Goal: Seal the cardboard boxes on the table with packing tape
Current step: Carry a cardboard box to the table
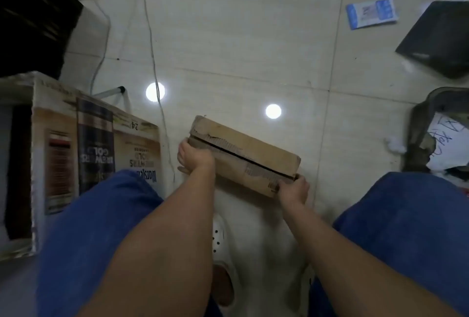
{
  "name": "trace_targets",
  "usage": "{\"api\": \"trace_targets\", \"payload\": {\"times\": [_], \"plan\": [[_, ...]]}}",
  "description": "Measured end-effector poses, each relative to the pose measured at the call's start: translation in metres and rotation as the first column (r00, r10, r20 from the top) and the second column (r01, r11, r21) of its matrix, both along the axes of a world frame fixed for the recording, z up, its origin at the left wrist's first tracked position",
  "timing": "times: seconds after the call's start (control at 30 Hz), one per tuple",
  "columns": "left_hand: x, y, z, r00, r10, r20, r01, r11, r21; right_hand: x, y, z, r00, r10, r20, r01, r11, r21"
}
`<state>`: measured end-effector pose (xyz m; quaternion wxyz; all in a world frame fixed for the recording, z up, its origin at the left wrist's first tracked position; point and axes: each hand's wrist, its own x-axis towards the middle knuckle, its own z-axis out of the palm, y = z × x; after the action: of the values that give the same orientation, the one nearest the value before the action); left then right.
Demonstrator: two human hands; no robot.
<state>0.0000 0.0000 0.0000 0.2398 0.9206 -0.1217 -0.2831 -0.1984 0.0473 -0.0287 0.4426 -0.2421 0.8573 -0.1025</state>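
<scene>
I watched both hands holding a small, flat cardboard box (243, 156) low over the tiled floor (253, 37), just past the knees at centre frame. The left hand (195, 158) had its grip closed around the box's end at nine o'clock; the right hand (294, 188) pinched the corner at four o'clock. The flaps were shut, but the dark seam between them ran bare, with ragged paper where old tape seemed torn off. I judged this the positioning step, before any taping. No tape roll showed, so the next move called for setting the box down steadily and fetching tape. A larger printed carton (96, 149) stood at nine o'clock.
</scene>
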Motion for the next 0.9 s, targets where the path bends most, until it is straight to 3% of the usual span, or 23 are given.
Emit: {"api": "trace_targets", "payload": {"times": [0.23,0.57,0.7,0.9], "plan": [[0.010,0.000,-0.012,0.999,-0.032,0.013,0.031,0.999,0.021,-0.002,-0.011,-0.003,0.997,-0.079,0.025,0.081,0.991,-0.110],[0.001,-0.031,0.007,0.995,-0.076,-0.060,0.070,0.993,-0.096,-0.016,-0.058,0.014,0.980,-0.199,-0.005,0.195,0.967,-0.167],[0.002,-0.039,0.053,0.986,-0.147,-0.079,0.141,0.987,-0.077,-0.020,-0.066,0.062,0.976,-0.215,-0.035,0.206,0.964,-0.170],[0.026,-0.053,0.166,0.977,-0.169,-0.132,0.152,0.980,-0.131,-0.007,-0.082,0.173,0.978,-0.204,-0.034,0.192,0.955,-0.226]]}}
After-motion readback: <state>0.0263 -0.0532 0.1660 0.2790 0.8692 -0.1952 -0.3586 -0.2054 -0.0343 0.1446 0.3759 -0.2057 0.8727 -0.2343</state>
